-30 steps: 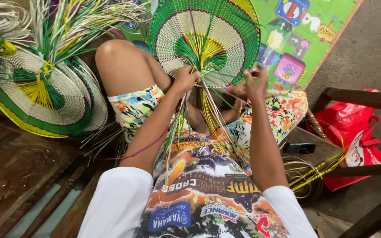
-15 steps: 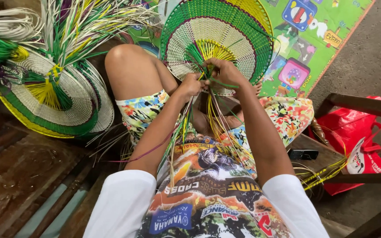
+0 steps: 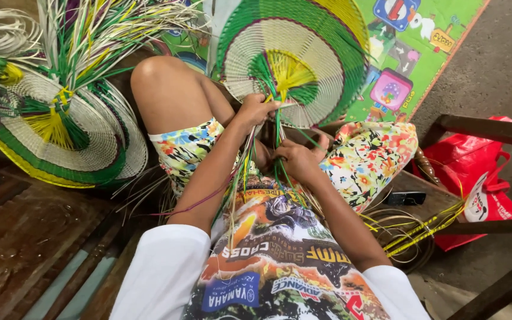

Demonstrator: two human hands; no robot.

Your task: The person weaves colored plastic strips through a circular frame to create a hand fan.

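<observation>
The single head-worn camera looked steeply down from just above the person's chest, facing forward over the lap. It sat close: the printed white shirt (image 3: 280,266) filled six o'clock, and the round woven green, cream and yellow fan (image 3: 303,59) lay near at twelve o'clock.

A red bag (image 3: 481,184) with a white label (image 3: 477,201) lies at right, near a dark phone (image 3: 405,198), screen unlit.
</observation>
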